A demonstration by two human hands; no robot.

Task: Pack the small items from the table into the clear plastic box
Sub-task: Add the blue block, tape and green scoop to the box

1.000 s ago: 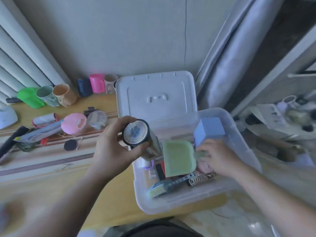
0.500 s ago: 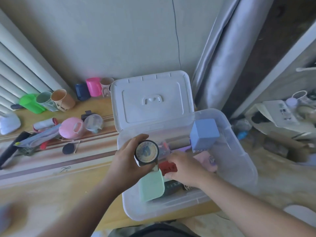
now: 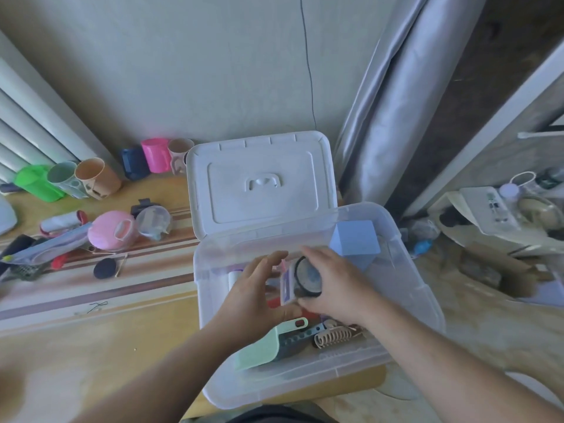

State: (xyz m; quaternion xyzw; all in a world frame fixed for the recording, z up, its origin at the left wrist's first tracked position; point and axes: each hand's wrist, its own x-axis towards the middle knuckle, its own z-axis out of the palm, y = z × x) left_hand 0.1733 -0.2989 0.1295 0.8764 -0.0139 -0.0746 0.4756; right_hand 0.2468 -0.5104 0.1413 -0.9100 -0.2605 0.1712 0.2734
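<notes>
**Both hands inside the box, round container held over the contents**

While both hands work inside the clear plastic box [image 3: 427, 303], which sits at the table's near right corner, the right hand [image 3: 338, 288] curls its fingers around a round black-rimmed container [image 3: 308, 277] above the box's middle. The left hand [image 3: 253, 294] is beside it with fingers extended and relaxed; its thumb meets a small purple-and-white item [image 3: 287, 285] just left of the container. Whether the left hand grips that item cannot be told.

Box contents noted: blue cube [image 3: 355, 241] at the far right corner, mint green scoop [image 3: 259, 349] toward the near left wall, beige hair claw [image 3: 334, 335] near the front.

White lid [image 3: 259, 175] stands open against the wall behind the box.

Items on the table, left of the box: pink round case [image 3: 110, 230], clear round container [image 3: 152, 218], dark oval pad [image 3: 104, 268]. A row of cups [image 3: 97, 178] lines the table's far edge.
</notes>
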